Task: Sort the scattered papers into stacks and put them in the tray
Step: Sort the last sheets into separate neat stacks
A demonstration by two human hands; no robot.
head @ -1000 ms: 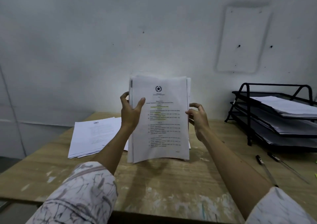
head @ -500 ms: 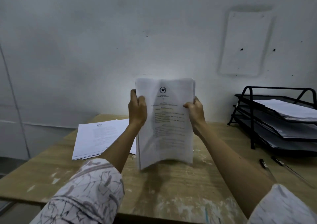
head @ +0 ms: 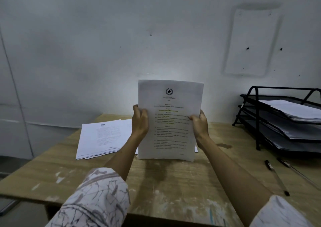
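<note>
I hold a stack of printed papers (head: 171,122) upright in front of me, its lower edge close to the wooden table (head: 173,183). My left hand (head: 139,120) grips the stack's left edge. My right hand (head: 199,122) grips its right edge, thumb on the front page. The top page shows a star emblem and some yellow-highlighted lines. A second pile of papers (head: 104,138) lies flat on the table to the left, behind my left forearm. The black three-tier mesh tray (head: 257,122) stands at the right, with papers in its tiers.
Two pens (head: 276,176) lie on the table in front of the tray, near my right forearm. A white wall rises directly behind the table. The table's left edge drops off to the floor.
One second ago my hands were loose at the stack's sides. They closed on both edges, and the stack now sits squarer and lower, its bottom edge near the table.
</note>
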